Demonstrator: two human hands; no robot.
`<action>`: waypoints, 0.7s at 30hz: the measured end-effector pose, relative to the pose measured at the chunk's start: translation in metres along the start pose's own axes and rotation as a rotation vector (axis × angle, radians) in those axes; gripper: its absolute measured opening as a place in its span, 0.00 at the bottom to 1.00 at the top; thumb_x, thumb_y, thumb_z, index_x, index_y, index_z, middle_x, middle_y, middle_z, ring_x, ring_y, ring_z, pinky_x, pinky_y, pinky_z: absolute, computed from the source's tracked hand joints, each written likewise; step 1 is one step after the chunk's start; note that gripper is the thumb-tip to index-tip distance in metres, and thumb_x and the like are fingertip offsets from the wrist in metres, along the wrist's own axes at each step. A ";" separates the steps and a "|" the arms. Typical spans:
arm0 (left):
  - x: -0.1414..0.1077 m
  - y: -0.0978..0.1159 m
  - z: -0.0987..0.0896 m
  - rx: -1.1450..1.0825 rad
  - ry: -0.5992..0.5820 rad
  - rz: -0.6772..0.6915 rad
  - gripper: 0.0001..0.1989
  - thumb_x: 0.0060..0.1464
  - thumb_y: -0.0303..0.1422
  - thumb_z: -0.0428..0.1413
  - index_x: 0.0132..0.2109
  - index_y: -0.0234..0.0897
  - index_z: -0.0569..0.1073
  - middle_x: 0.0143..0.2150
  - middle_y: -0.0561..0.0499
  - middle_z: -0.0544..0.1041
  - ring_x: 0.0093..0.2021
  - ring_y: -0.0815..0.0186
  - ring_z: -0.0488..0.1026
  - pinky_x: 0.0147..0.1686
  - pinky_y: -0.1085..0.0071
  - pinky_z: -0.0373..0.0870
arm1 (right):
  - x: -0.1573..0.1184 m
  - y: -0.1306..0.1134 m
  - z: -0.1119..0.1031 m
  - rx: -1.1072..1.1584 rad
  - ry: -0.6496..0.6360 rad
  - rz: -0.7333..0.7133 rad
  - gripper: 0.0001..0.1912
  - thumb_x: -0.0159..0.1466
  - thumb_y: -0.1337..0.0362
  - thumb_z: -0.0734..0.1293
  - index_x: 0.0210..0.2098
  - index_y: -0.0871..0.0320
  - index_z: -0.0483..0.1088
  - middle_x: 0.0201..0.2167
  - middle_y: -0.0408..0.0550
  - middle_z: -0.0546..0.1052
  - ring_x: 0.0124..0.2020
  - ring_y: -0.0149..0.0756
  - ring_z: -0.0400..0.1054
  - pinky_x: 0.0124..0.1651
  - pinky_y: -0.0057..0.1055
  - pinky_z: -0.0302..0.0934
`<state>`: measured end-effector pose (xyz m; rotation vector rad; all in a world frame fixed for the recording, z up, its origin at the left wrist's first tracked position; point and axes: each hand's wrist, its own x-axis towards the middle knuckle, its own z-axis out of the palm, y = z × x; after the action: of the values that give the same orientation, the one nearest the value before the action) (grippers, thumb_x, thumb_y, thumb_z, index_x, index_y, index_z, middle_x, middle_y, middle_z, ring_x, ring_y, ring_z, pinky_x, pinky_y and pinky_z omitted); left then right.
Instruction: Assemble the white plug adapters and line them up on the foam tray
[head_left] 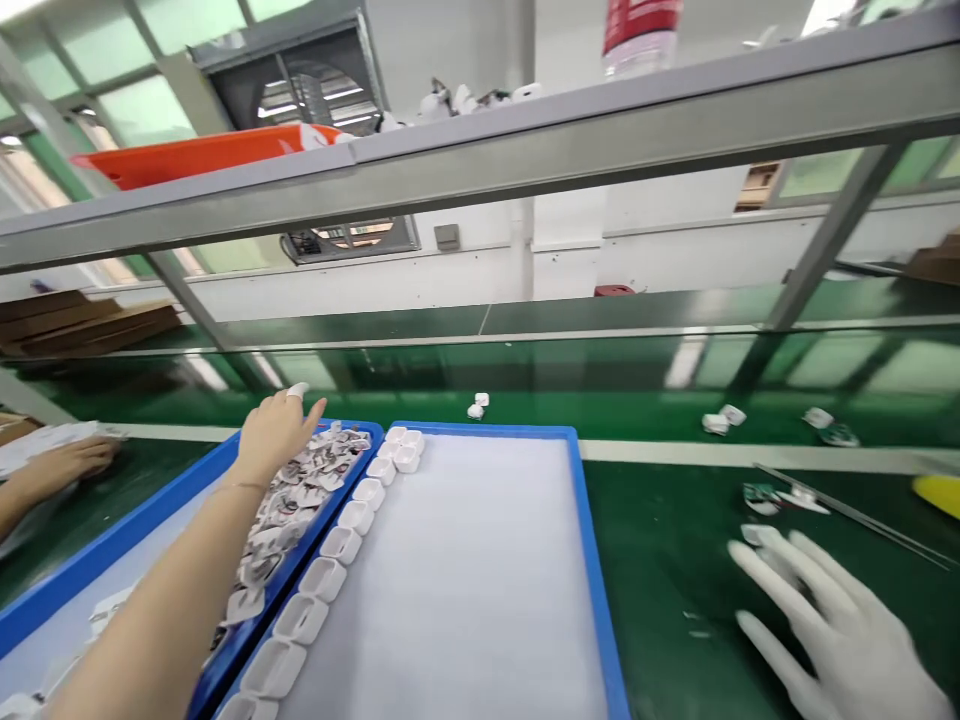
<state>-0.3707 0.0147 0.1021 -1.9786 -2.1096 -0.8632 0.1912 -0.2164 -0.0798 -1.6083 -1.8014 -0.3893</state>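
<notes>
My left hand (277, 428), bare but for a white cover on one finger, hovers over the far end of a blue-rimmed tray heaped with small white parts (300, 490); its fingers are partly hidden. On the right, my right hand (832, 610) wears a white glove, fingers spread, just above the green table. Close to its fingertips lie a white piece (759, 534) and a small green circuit board (761, 498). Between the hands is a second blue-rimmed tray (583, 520), with white square cups (322, 578) lined along its left side.
Tweezers (862, 518) lie at the right, near a yellow object (937, 492). Small white parts (716, 424) rest along the green ledge. A metal shelf (480, 150) crosses above. Another person's hand (71, 462) is at the far left, near stacked cardboard (90, 325).
</notes>
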 end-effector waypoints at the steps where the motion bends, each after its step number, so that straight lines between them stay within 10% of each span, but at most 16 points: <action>1: -0.008 0.015 0.004 0.021 -0.030 0.086 0.16 0.47 0.46 0.51 0.32 0.36 0.68 0.44 0.42 0.73 0.58 0.41 0.60 0.57 0.48 0.52 | 0.002 0.000 -0.001 -0.068 -0.043 0.022 0.24 0.63 0.51 0.60 0.55 0.52 0.67 0.58 0.54 0.65 0.59 0.60 0.57 0.53 0.57 0.59; 6: -0.060 0.065 0.042 0.202 -0.199 0.430 0.14 0.45 0.45 0.51 0.27 0.39 0.70 0.47 0.42 0.75 0.52 0.46 0.67 0.56 0.52 0.57 | 0.017 -0.004 -0.012 0.006 -0.246 0.047 0.17 0.66 0.57 0.58 0.51 0.54 0.70 0.61 0.51 0.61 0.58 0.48 0.61 0.57 0.50 0.59; 14: -0.084 0.113 0.050 0.034 -0.149 0.399 0.08 0.41 0.38 0.49 0.22 0.40 0.63 0.40 0.49 0.76 0.55 0.44 0.63 0.57 0.45 0.54 | 0.034 -0.004 -0.024 0.580 -0.123 0.431 0.15 0.63 0.64 0.60 0.49 0.53 0.68 0.46 0.49 0.72 0.46 0.37 0.69 0.53 0.39 0.64; 21: -0.151 0.243 0.056 -0.378 -0.317 0.272 0.15 0.50 0.44 0.48 0.39 0.37 0.65 0.37 0.44 0.75 0.36 0.57 0.75 0.36 0.60 0.73 | 0.041 0.015 -0.013 0.682 0.049 0.622 0.22 0.62 0.62 0.61 0.55 0.58 0.62 0.46 0.53 0.72 0.41 0.36 0.70 0.46 0.37 0.67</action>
<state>-0.1041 -0.0953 0.0637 -2.6781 -1.8526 -1.0108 0.2096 -0.1908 -0.0465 -1.5149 -1.1155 0.4265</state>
